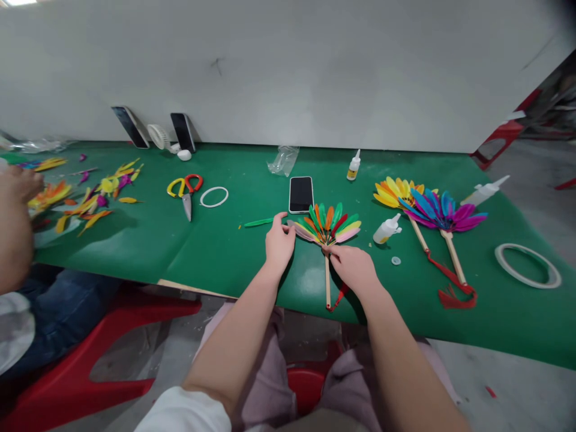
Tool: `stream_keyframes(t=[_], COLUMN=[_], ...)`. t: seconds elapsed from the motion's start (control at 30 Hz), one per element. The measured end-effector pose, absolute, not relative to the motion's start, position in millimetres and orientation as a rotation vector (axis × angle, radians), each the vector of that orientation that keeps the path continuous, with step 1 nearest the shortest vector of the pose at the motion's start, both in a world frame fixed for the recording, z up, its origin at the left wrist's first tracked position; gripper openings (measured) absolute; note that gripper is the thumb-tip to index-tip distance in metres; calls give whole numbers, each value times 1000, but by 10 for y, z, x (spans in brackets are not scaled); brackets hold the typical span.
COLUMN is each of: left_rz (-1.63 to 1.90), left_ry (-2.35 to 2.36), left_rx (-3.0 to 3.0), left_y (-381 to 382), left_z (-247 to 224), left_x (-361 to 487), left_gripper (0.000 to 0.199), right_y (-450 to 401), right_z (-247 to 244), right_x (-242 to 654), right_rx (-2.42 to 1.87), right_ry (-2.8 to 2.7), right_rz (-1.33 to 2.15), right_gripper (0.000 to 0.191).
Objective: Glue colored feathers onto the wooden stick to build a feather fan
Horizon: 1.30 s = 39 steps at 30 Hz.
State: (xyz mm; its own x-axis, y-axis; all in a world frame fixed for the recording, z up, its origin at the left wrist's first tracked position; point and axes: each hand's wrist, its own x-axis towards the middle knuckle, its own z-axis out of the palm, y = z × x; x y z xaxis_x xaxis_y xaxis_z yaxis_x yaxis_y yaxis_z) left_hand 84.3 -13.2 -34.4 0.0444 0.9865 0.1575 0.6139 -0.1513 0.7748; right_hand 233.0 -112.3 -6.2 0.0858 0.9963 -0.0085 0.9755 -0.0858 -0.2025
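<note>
A feather fan (pixel 330 222) with green, orange, red, yellow and pink feathers lies before me, its wooden handle (pixel 328 282) towards me and a red tassel beside it. My right hand (pixel 351 264) grips the fan where the feathers meet the handle. At the fan's left edge, my left hand (pixel 279 241) is closed at the tip of a pink feather (pixel 305 231); its fingertips are partly hidden. A loose green feather (pixel 258 222) lies just left of that hand. Right of the fan stands a white glue bottle (pixel 387 229), with a small round cap (pixel 396 261) near it.
Two finished-looking fans, yellow (pixel 396 192) and blue-purple (pixel 443 210), lie at right, near a tape roll (pixel 527 266). A phone (pixel 301 195), another glue bottle (pixel 354 166) and scissors (pixel 186 192) lie further back. A co-worker's hand (pixel 20 183) is among loose feathers at left.
</note>
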Motion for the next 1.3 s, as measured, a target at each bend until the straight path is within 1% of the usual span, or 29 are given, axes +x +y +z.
stream_keyframes(t=[0.3,0.53,0.7,0.87,1.03,1.3], left_rz=[927,944,954,942,940,920], left_ry=[1625,1614,1612,1624,1625,1633], left_rx=[1816,1823,1826,1819,1821,1824], left_y=[-136,-132,-133,-135,-133,-140], left_z=[-327,-341,-346,-332,-336,-326], left_x=[849,843,840,844,845,838], left_gripper=[39,39,38,38,38,39], right_y=[-1122,-1118,-1108,-1106,-1108,-1108], right_z=[-64,-122,-143,-129,-139,-131], right_x=[2337,2381,2409,2426,2396,2343], right_rx=[-2210,-2131,-2045,-2007,-2047,-2124], right_ry=[-1983,-1951,-1816,-1631,-1782,-1959], right_rz=[249,299,344,280,279,179], right_gripper=[32,31,31,31,31,30])
